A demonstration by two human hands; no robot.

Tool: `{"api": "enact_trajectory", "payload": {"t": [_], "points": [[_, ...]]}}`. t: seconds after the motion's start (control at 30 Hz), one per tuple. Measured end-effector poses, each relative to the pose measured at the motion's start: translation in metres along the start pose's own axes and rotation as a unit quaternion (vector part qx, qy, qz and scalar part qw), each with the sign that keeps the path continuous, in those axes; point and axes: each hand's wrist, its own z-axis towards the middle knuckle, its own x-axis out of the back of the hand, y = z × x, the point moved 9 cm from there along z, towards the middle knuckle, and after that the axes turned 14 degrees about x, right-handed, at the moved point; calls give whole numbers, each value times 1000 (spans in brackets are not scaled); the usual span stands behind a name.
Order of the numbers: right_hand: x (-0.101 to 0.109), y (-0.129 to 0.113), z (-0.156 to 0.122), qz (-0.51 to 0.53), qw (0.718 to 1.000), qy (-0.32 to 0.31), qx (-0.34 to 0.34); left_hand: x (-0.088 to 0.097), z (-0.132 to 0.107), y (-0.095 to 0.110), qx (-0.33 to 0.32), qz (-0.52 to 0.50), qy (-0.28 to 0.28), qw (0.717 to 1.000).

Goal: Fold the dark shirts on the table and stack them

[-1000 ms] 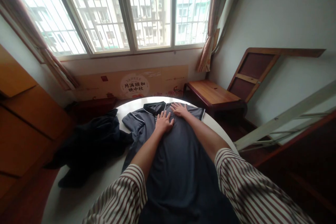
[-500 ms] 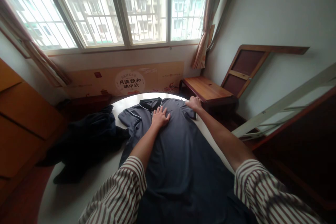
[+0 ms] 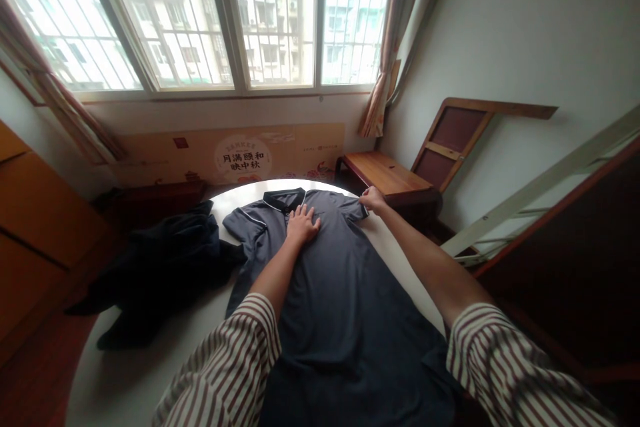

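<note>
A dark grey polo shirt lies spread face up, its black collar towards the window and white piping along the shoulders. My left hand rests flat on the upper chest just below the collar, fingers spread. At the right sleeve's outer end, my right hand pinches the hem between closed fingers. The shirt's lower part runs down to the near edge of the view. Beneath it is a round white table.
Dark clothes lie heaped on the table's left side. Beyond the table stand a low wooden bench and a printed cardboard panel under the window. A pale metal ladder-like frame leans at the right.
My right hand has closed more tightly on the sleeve end, and the sleeve is drawn slightly outward. My left hand stays on the chest. The view has shifted slightly.
</note>
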Motion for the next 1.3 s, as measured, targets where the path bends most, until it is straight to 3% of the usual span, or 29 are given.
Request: {"api": "enact_trajectory", "payload": {"t": [0.13,0.33,0.53,0.67,0.77,0.9,1.03,1.1,1.17,1.3], "points": [[-3,-40,3,-27,990,-58,122,1,0,1,-3,-7,5,1000],[-42,-71,10,-103,965,-125,206,2,1,1,-6,-20,20,1000],[-118,-70,0,-171,939,-189,230,12,-4,3,-8,-63,62,996],[-133,-54,-3,-216,931,-209,205,38,-24,7,-51,-104,137,984],[-126,-55,0,-232,927,-210,207,56,-38,-10,-44,-103,156,981],[-106,-86,-13,-240,922,-169,253,68,-60,-66,50,-27,115,992],[-74,-111,-64,-235,912,-134,310,80,-131,-85,-72,-20,101,992],[-52,-101,-99,-244,909,-134,311,85,-180,-90,-115,-50,90,988],[-30,-73,-135,-276,908,-141,282,90,-226,-99,-110,-75,78,988],[5,-2,-208,-268,928,-179,185,107,-298,-126,-5,-105,87,991]]}}
